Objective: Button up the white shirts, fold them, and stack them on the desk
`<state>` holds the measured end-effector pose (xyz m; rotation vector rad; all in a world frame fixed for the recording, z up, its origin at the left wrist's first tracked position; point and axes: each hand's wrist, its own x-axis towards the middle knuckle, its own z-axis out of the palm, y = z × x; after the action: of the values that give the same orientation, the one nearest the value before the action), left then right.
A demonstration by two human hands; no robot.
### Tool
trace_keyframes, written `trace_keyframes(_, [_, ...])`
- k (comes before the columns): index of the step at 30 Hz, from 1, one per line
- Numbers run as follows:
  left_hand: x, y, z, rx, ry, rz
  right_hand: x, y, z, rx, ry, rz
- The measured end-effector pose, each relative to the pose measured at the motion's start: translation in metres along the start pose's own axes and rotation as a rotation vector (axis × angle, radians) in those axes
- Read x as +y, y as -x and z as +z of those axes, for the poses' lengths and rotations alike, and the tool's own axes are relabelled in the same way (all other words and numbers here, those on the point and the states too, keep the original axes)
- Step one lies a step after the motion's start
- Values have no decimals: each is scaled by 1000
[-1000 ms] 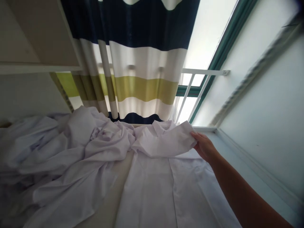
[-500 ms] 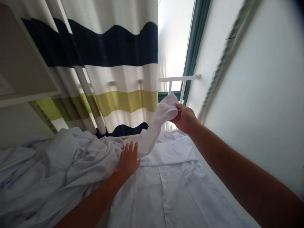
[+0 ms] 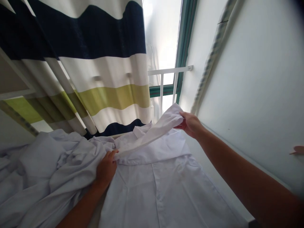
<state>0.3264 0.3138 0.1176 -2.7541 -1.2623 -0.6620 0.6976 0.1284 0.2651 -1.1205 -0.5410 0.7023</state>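
Gripping the free end of a white cloth sleeve (image 3: 154, 133) in the right hand (image 3: 191, 125), with thumb and fingers closed on it, and holding that end raised. Touching the lower, left end of the sleeve with the left hand (image 3: 105, 167), fingers bent; cannot tell whether pinching the cloth or only resting against it. Working over a long white button-front shirt (image 3: 137, 190), laid front up on a pale flat surface (image 3: 197, 150), with its white pointed collar (image 3: 142, 128) toward the far edge and a folded band of white cloth (image 3: 154, 155) lying across the chest, under the raised sleeve. Reaching in just beside a crumpled heap of white fabric (image 3: 42, 155), spread along the left part of the surface up to the far edge. Facing, beyond that edge, a navy, cream and yellow-green striped curtain (image 3: 114, 98), a white metal railing (image 3: 169, 71) and a green-framed window (image 3: 161, 34).
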Motion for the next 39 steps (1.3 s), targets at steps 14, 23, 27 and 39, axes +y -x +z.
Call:
trace_keyframes(14, [25, -3, -1, -195, -256, 183, 86, -9, -117, 26, 349, 142])
trace_keyframes(23, [8, -17, -19, -509, -55, 102, 121, -8, -142, 65, 662, 105])
trace_keyframes(27, [-7, -60, -32, -599, 204, 194, 130, -9, -150, 87, 782, 83])
trace_keyframes(39, [-33, -120, 7, -420, 304, -70, 131, -1, -155, 98, 1130, -43])
